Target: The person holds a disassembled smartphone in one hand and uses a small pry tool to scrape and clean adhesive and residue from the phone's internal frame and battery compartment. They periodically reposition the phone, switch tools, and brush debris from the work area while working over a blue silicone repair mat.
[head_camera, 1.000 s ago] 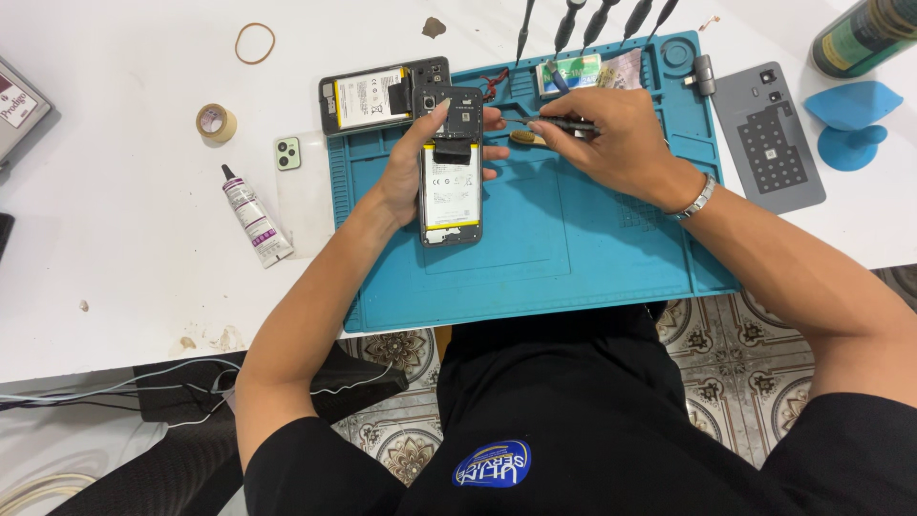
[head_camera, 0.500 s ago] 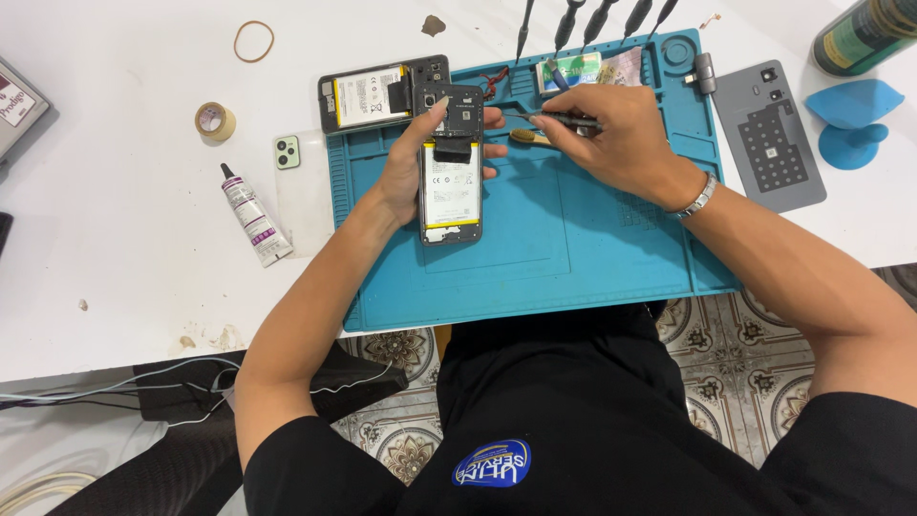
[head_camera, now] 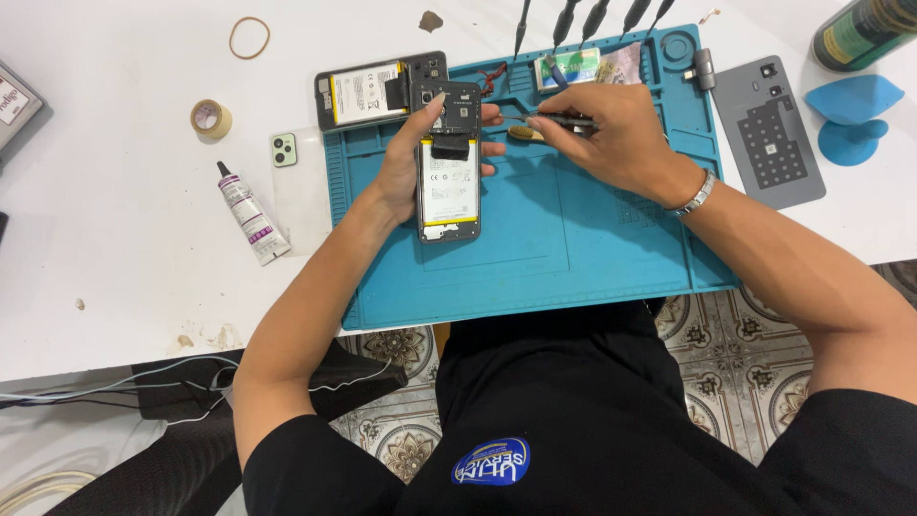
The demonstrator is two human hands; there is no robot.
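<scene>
While the opened phone (head_camera: 449,172) is gripped by the left hand (head_camera: 406,162), a screwdriver (head_camera: 564,121) is pinched by the right hand (head_camera: 607,134) — just beside it, over the mat (head_camera: 573,248).

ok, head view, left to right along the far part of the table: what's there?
Tape roll → glue tube → small green camera cover → spare opened phone → left hand on the opened phone → right hand holding a tool → grey back cover → blue suction cup.
</scene>
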